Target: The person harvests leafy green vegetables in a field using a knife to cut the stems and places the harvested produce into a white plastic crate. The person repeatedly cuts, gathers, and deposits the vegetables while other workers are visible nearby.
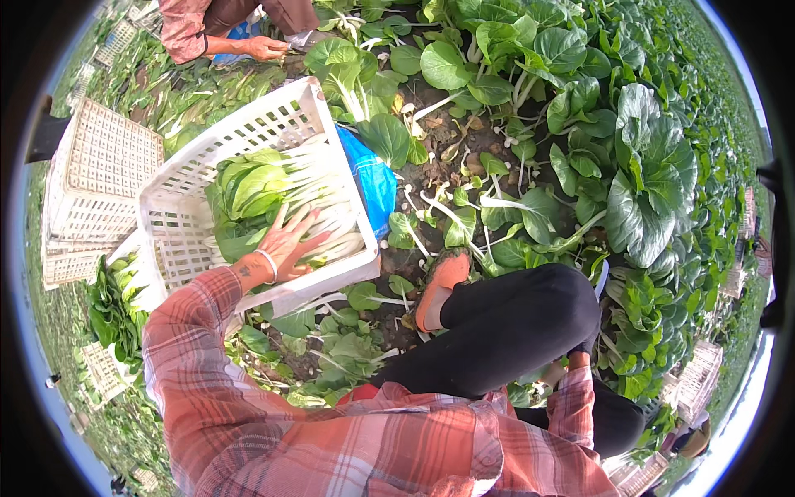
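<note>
My left hand (pixel 287 248), with a pale bracelet at the wrist, lies with fingers spread on bok choy (pixel 254 186) stacked in a white plastic crate (pixel 348 264). The leaves point left, the white stalks right. My right hand (pixel 585 345), in a dark covering, is mostly hidden behind my bent knee. Just above it, past the knee, a pale narrow blade (pixel 601 278) sticks up among the plants; its handle and my grip on it are hidden. Uncut bok choy plants (pixel 652 174) stand to the right.
Blue plastic material (pixel 369 180) lies beside the crate. Stacked white crates (pixel 112 155) stand at the left, near more cut greens (pixel 115 310). A co-worker's hand (pixel 264 48) is at the top. Loose leaves and stalks litter the soil (pixel 450 130) around my orange shoe (pixel 444 279).
</note>
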The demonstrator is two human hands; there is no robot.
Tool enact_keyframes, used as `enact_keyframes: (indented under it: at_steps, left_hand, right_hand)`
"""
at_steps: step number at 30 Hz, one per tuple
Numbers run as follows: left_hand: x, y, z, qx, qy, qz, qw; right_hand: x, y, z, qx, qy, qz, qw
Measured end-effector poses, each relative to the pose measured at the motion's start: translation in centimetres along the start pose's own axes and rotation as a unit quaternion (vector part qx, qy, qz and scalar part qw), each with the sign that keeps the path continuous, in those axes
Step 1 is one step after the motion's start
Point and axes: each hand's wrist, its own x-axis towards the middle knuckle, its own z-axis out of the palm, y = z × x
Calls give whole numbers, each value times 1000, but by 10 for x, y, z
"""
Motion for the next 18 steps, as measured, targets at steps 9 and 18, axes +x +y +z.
enact_keyframes:
  at_steps: [9, 18]
  left_hand:
    - [49, -1, -105, -197, -203, -51, 958]
    - [272, 16, -128, 152, -78, -51, 984]
  right_hand:
    - [32, 68, 17, -196, -73, -66, 976]
    - [-4, 25, 137, -295, -83, -46, 951]
